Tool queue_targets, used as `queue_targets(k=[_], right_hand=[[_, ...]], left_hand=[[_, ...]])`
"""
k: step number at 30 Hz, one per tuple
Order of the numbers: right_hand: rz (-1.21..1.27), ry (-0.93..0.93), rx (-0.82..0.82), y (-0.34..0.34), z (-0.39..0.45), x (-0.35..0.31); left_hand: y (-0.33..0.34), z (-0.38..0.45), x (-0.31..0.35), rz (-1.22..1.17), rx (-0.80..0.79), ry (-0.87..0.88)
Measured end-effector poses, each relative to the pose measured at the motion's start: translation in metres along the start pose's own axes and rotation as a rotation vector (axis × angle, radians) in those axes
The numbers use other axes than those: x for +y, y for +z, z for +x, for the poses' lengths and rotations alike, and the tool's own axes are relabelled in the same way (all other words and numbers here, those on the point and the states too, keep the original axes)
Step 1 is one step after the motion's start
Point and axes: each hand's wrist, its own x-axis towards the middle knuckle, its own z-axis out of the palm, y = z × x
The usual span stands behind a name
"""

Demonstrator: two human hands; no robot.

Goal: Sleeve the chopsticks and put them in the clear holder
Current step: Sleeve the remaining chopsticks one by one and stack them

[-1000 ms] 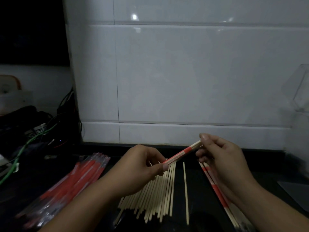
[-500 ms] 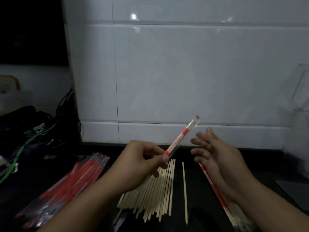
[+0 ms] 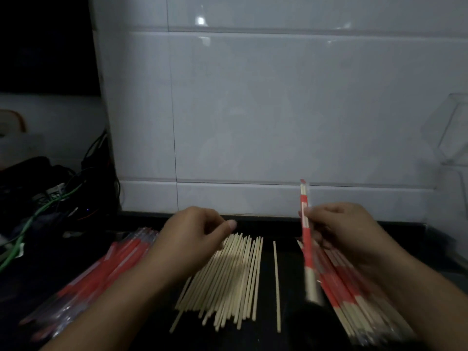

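Observation:
My right hand (image 3: 339,229) grips a sleeved pair of chopsticks (image 3: 307,244), red and clear wrapper, held nearly upright above the dark counter. My left hand (image 3: 195,234) hovers over the pile of bare wooden chopsticks (image 3: 233,277), fingers loosely curled and holding nothing. One bare chopstick (image 3: 276,285) lies alone to the right of the pile. A heap of sleeved chopsticks (image 3: 354,295) lies under my right forearm. The clear holder (image 3: 453,133) stands at the far right against the tiled wall.
A bundle of empty red sleeves (image 3: 101,272) lies at the left on the counter. Cables and dark gear (image 3: 48,198) crowd the far left. The white tiled wall (image 3: 278,110) rises straight behind the counter.
The sleeved pair passed from my left hand to my right hand and swung from slanted to nearly upright. My left hand let go and dropped toward the bare pile.

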Motion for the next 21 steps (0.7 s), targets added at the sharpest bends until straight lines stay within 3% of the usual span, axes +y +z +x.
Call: queue_targets(k=[3, 8, 15, 19, 21], right_hand=[[-0.413, 0.08, -0.068, -0.031, 0.011, 0.009], [-0.861, 0.169, -0.1, -0.03, 0.016, 0.028], [-0.952, 0.073, 0.008, -0.018, 0.01, 0.025], [-0.912, -0.194, 0.153, -0.009, 0.005, 0.016], [-0.831, -0.284, 0.074, 0.005, -0.008, 0.01]], left_hand=[[-0.002, 0.01, -0.022, 0.224, 0.031, -0.079], [-0.003, 0.015, -0.043, 0.415, -0.014, -0.194], [-0.015, 0.013, -0.057, 0.643, -0.055, -0.321], [-0.03, 0.015, -0.064, 0.658, -0.046, -0.389], [-0.034, 0.016, -0.07, 0.657, -0.061, -0.42]])
